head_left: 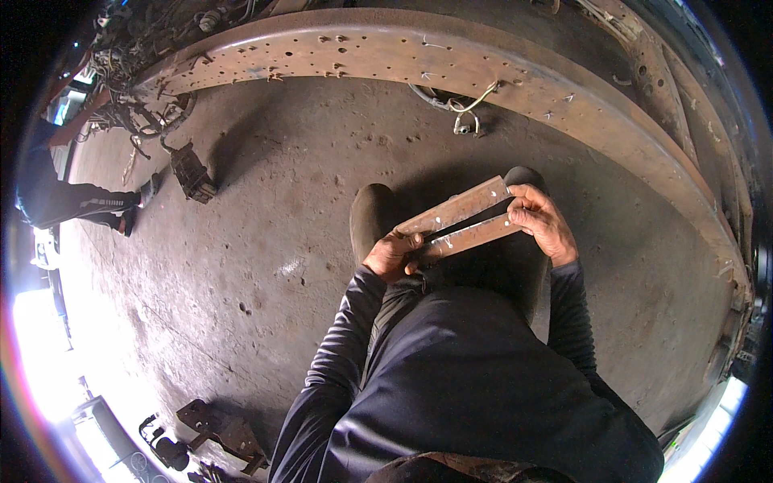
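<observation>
Two rusty, flat metal bars lie side by side across my lap, with a dark gap between them. The farther bar and the nearer bar both slant up to the right and carry small pale spots. My left hand is closed around their left ends, its thumb over the farther one. At the right ends, the fingers of my right hand grip both. My hands cover the ends, so I cannot tell whether the bars are joined there.
A long, curved rusty beam with many holes spans the far side. A cable hangs from it. Another person's leg shows at far left, near a dark hanging part. Metal parts lie on the concrete floor at lower left.
</observation>
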A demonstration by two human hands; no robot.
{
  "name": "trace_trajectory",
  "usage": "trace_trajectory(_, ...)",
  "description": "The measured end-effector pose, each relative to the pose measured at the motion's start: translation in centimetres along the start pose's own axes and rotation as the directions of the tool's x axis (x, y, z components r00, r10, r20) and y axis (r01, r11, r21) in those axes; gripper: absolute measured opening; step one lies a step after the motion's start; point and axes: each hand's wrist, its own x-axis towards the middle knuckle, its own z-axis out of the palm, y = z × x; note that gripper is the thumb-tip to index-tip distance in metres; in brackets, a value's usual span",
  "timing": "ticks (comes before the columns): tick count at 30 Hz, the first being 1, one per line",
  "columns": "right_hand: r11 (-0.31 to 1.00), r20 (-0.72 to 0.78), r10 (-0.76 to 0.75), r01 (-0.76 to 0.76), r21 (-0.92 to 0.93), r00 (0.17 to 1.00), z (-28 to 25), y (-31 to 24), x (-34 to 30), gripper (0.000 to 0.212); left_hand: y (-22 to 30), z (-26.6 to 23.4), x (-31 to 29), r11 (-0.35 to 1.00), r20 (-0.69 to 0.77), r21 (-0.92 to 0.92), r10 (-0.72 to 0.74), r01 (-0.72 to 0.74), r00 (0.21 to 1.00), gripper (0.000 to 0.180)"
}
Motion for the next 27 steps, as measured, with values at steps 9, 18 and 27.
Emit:
trace_trajectory(9,0.999,-0.006,0.042,-0.042,0.01,0.999,-0.5,0.7,0.4,0.035,0.3,-0.2,-0.1,0.999,0.037,0.05,0.016,-0.018,0.999,0.052)
trace_trajectory(18,0.99,-0.004,0.041,-0.041,0.136,0.999,-0.6,1.7,0.5,0.031,0.2,0.0,0.1,0.999,0.029,-0.044,0.024,-0.023,0.999,0.048)
trace_trajectory(27,0.991,-0.032,0.038,-0.034,0.127,0.999,-0.2,1.4,0.3,0.028,-0.2,-0.5,0.0,1.0,0.02,-0.005,0.009,-0.009,1.0,0.046)
